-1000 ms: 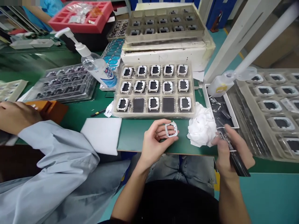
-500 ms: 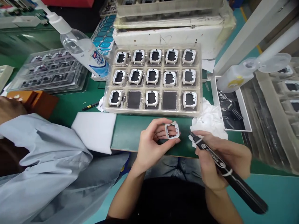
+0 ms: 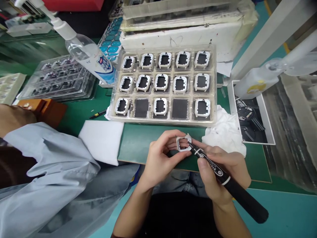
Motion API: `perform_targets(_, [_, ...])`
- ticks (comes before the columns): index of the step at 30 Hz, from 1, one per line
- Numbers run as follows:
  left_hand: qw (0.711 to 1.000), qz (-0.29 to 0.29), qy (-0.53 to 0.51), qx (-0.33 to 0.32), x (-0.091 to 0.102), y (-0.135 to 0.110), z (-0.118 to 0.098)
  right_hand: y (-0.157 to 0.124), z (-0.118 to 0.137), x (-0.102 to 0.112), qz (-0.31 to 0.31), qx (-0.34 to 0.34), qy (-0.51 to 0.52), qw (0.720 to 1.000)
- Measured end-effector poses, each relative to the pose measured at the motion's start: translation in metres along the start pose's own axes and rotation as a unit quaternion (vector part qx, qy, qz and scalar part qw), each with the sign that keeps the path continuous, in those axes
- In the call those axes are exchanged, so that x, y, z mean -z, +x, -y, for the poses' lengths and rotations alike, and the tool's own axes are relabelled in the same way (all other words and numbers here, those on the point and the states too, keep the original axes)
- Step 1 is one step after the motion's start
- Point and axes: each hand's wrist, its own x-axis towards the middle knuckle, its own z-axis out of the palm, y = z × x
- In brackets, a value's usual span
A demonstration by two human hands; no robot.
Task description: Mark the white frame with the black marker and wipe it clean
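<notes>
Between its thumb and fingers, my left hand (image 3: pixel 160 157) grips a white square watch case frame (image 3: pixel 180 145) near the table's front edge. My right hand (image 3: pixel 223 172) is closed around a black marker pen (image 3: pixel 244 200) with white bands and lettering. The marker's tip is at the right side of the watch case frame, touching it or very close. Beyond both hands lies a clear plastic tray (image 3: pixel 148 119) with rows of similar white frames in its pockets; two front-row pockets show only dark padding.
A white foam sheet (image 3: pixel 101 142) and a pen (image 3: pixel 97 114) lie left, near a co-worker's sleeve (image 3: pixel 54 155). Behind stands a pump bottle (image 3: pixel 90 59). On the right are crumpled white cloth (image 3: pixel 225 134), an open box (image 3: pixel 269 132) with black parts, and another bottle (image 3: pixel 257 81).
My right hand has brought the marker leftward, so its tip now meets or nearly meets the frame. My left hand has stayed nearly in place. The view has shifted slightly.
</notes>
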Motion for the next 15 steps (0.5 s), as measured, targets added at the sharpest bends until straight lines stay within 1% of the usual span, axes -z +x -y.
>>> perform_targets(6, [1.0, 0.007, 0.015, -0.023, -0.0006, -0.0004, -0.002, -0.0012, 0.0005, -0.0014, 0.008, 0.02, -0.035, 0.999])
perform_targets(10, [0.999, 0.008, 0.017, -0.035, 0.0009, -0.0003, -0.0003, -0.0021, -0.0012, -0.0025, 0.025, 0.065, -0.055, 0.996])
perform_targets(12, [0.999, 0.009, 0.025, -0.044, 0.0015, -0.0007, 0.001, -0.0031, -0.0021, -0.0025, 0.026, 0.063, -0.052, 0.996])
perform_targets(15, [0.996, 0.006, 0.065, -0.056, 0.0014, -0.002, 0.002, -0.004, -0.0024, -0.0021, 0.018, 0.05, -0.044, 0.998])
